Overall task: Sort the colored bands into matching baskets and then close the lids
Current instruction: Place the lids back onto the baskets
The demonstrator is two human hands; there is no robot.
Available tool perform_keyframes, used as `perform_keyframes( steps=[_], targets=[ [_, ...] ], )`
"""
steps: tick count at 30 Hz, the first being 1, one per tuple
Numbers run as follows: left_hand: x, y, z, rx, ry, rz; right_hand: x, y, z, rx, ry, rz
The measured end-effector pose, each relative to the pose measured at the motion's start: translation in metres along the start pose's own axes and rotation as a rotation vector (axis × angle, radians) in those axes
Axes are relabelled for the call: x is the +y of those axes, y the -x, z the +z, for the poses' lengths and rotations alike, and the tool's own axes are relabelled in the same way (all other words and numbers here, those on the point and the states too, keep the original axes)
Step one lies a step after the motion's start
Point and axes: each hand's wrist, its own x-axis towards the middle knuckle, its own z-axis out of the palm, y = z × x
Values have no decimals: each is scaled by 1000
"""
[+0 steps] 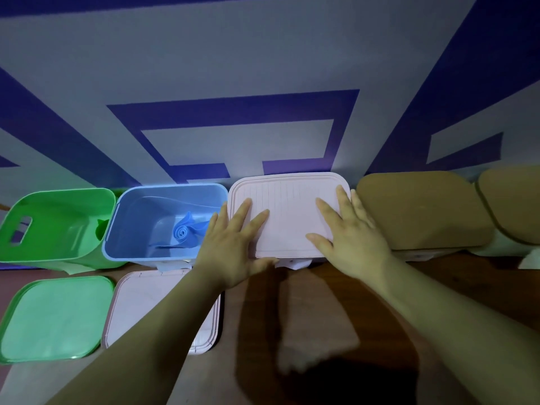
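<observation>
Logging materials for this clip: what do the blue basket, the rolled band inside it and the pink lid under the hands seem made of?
Blue basket: probably moulded plastic; smooth, faintly glossy walls, rolled rim. Blue band: thin flexible sheet, perhaps rubber or foam; it coils, matte. Pink lid: likely plastic; matte, moulded ribs and raised border.

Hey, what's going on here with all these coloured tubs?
A person is pressing both flat hands, left hand and right hand, down on a pink lid in the middle of the row. The blue basket, with a rolled blue band inside, and the green basket are open; a green lid and a pale lid lie in front of them. To the right, two brown lids are on.
</observation>
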Motion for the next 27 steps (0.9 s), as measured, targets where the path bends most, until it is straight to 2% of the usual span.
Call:
perform_keyframes(
  steps=[7, 14, 19, 27],
  targets=[
    [0, -2, 1, -21, -82, 7, 2, -6, 3, -3, 101, 2],
    [2, -5, -4, -31, -59, 2, 7, -7, 2, -45, 57, -8],
    [3, -4, -3, -20, -90, 15, 27, -3, -3, -22, 18, 67],
    [13, -10, 0, -16, -112, 39, 35, 1, 7, -20, 39, -23]
  ],
)
